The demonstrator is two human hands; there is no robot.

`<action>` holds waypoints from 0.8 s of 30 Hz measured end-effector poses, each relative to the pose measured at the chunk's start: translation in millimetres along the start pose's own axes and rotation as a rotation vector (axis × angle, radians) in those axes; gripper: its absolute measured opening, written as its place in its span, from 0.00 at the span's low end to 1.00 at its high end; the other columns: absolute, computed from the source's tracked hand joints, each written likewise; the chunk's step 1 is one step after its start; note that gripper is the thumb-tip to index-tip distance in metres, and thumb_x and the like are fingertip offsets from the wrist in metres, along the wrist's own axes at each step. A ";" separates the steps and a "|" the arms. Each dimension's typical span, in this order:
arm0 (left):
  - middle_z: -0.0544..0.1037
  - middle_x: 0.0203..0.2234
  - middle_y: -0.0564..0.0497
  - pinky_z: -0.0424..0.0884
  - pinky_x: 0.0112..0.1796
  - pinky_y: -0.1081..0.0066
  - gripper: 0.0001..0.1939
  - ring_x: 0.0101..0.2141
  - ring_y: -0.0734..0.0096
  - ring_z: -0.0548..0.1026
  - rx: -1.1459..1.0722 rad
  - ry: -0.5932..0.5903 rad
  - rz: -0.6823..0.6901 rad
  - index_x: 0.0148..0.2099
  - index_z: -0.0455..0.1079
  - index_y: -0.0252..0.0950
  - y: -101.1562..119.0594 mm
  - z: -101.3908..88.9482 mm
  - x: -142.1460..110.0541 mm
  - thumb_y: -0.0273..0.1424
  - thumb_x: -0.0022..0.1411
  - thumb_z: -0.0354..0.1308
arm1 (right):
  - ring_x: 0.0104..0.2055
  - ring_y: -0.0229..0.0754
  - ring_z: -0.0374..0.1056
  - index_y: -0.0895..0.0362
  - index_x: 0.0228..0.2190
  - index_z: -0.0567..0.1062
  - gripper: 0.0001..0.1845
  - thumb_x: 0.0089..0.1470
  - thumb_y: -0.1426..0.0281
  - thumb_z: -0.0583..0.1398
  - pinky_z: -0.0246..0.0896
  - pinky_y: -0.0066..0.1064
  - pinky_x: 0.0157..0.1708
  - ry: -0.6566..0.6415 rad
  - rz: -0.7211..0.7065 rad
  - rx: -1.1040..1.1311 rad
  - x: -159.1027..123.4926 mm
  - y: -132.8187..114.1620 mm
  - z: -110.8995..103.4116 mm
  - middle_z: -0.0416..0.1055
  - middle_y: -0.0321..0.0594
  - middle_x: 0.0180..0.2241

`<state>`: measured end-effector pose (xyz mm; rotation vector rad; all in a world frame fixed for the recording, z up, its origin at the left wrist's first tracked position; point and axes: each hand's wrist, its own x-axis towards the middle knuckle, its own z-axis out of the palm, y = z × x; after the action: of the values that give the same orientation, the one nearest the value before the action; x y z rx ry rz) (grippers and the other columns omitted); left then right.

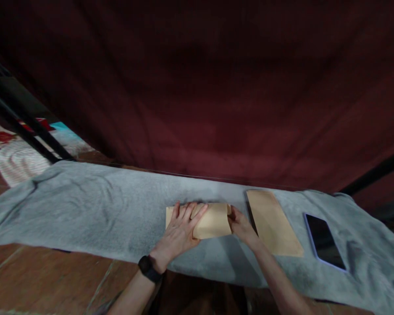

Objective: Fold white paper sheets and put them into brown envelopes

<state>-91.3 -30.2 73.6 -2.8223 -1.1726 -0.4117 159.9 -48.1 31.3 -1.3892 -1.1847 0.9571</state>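
Observation:
A tan paper bag [215, 221] lies sideways on the grey cloth in front of me. Spread flat across its left part is my left hand [180, 227], fingers apart and pressing on the paper. At the bag's right end, my right hand [241, 225] grips the edge by the opening, with some fingertips hidden in the fold. Just right of that hand rests a flat stack of similar tan paper bags [276, 225]. A black watch [149, 268] is on my left wrist.
A phone with a purple case [325, 243] lies on the cloth at the right. The grey cloth [85, 205] covers a long, low surface. Behind it hangs a dark red curtain [216, 109]. Dark metal bars [29, 127] stand at the left, above the tiled floor [52, 275].

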 end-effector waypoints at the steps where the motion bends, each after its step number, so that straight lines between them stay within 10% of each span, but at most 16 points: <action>1: 0.63 0.62 0.40 0.43 0.65 0.41 0.52 0.63 0.46 0.60 0.006 -0.002 -0.014 0.75 0.41 0.44 -2.3 1.7 -0.8 0.34 0.55 0.64 | 0.37 0.48 0.74 0.52 0.37 0.77 0.17 0.49 0.54 0.66 0.71 0.37 0.38 0.076 -0.025 -0.033 1.7 -0.1 -3.7 0.79 0.39 0.32; 4: 0.62 0.63 0.39 0.42 0.65 0.41 0.52 0.63 0.45 0.59 0.019 0.003 -0.058 0.75 0.40 0.43 -9.7 4.2 -4.4 0.35 0.55 0.65 | 0.38 0.48 0.73 0.53 0.36 0.77 0.21 0.53 0.48 0.62 0.70 0.39 0.41 0.195 -0.051 -0.005 3.2 -7.1 -13.5 0.78 0.42 0.34; 10: 0.61 0.63 0.40 0.40 0.65 0.42 0.53 0.64 0.47 0.58 0.010 -0.033 -0.046 0.75 0.38 0.45 -11.2 7.3 -9.5 0.36 0.55 0.64 | 0.48 0.52 0.74 0.53 0.40 0.81 0.25 0.56 0.46 0.61 0.67 0.41 0.51 -0.230 0.069 0.089 -15.0 -26.1 3.5 0.79 0.45 0.44; 16: 0.64 0.62 0.40 0.41 0.65 0.43 0.51 0.63 0.48 0.61 0.002 0.013 -0.128 0.75 0.39 0.43 -34.3 -1.3 -16.0 0.33 0.56 0.62 | 0.46 0.50 0.74 0.51 0.44 0.81 0.26 0.57 0.46 0.59 0.69 0.42 0.50 -0.058 0.035 0.082 -0.5 -9.8 21.0 0.80 0.43 0.44; 20: 0.64 0.62 0.34 0.46 0.63 0.41 0.55 0.62 0.43 0.62 0.007 0.104 -0.423 0.75 0.35 0.35 -77.1 -9.0 -28.1 0.37 0.55 0.64 | 0.39 0.45 0.75 0.52 0.46 0.80 0.19 0.62 0.58 0.56 0.70 0.39 0.43 -0.035 -0.091 -0.164 18.4 4.5 28.1 0.80 0.42 0.41; 24: 0.62 0.64 0.32 0.47 0.63 0.42 0.57 0.65 0.42 0.59 0.022 -0.020 -0.541 0.75 0.34 0.34 -103.7 -9.5 -42.9 0.37 0.53 0.64 | 0.53 0.47 0.70 0.52 0.48 0.79 0.18 0.58 0.71 0.58 0.64 0.40 0.55 -0.167 -0.205 -0.371 22.3 5.4 56.3 0.76 0.43 0.51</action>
<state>-195.4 12.4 66.3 -2.4555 -1.9255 -0.3874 110.8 -14.8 18.3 -1.4573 -1.6610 0.7432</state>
